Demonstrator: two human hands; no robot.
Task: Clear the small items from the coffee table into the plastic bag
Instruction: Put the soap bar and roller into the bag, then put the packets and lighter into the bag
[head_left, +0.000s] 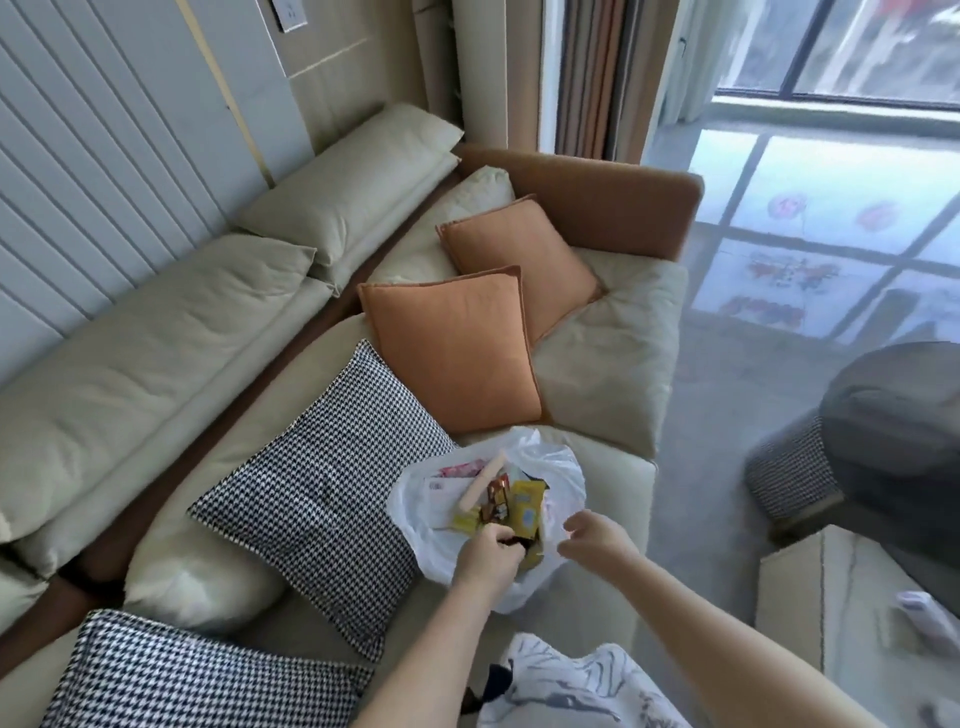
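Head view: both forearms extend forward over the sofa (613, 374). The left hand (491, 553) reaches into the mouth of the plastic bag (556, 467), fingers curled around a dark item that cannot be identified. The right hand (597, 535) hovers just beside the bag's right rim, fingers loosely curled, holding nothing.

The bag sits on the sofa seat near its front edge and contains yellow packets (527, 506), a pale stick-shaped item (480, 486) and other wrappers. Cushion count: two orange cushions (457, 353), two houndstooth cushions (327, 493). The table (795, 597) corner appears at lower right.
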